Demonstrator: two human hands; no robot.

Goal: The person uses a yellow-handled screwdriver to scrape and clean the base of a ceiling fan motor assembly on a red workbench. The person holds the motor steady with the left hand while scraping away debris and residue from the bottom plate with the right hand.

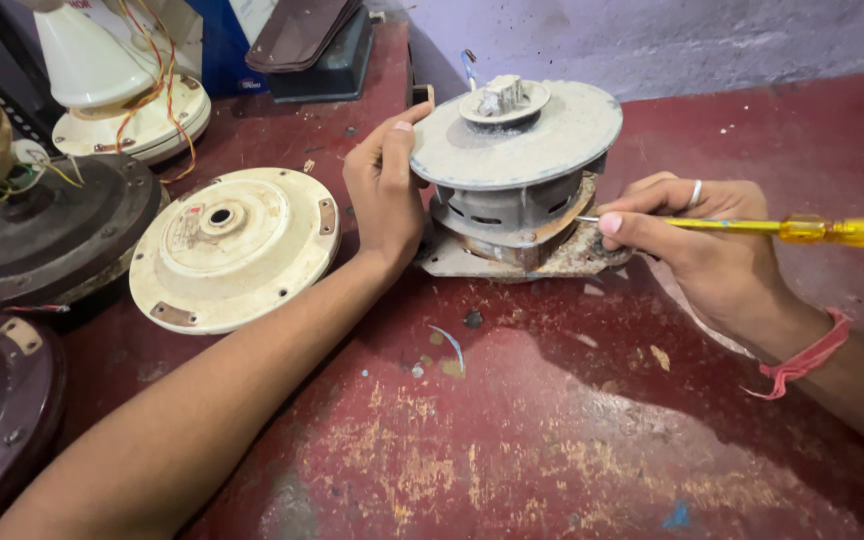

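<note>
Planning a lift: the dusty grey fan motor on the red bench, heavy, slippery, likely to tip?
The fan motor is probably heavy for its size: stacked metal housing and core. Its dust-coated top likely gives a poor grip. Its wide top over a narrower body may tip it; the left hand steadies the rim while the right hand works a screwdriver.

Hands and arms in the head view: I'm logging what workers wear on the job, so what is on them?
Both forearms are bare, no sleeves or gloves. The left hand wears nothing. The right hand has a plain silver-coloured ring on one finger and a pinkish-red thread band tied round the wrist, loose ends hanging.
</note>
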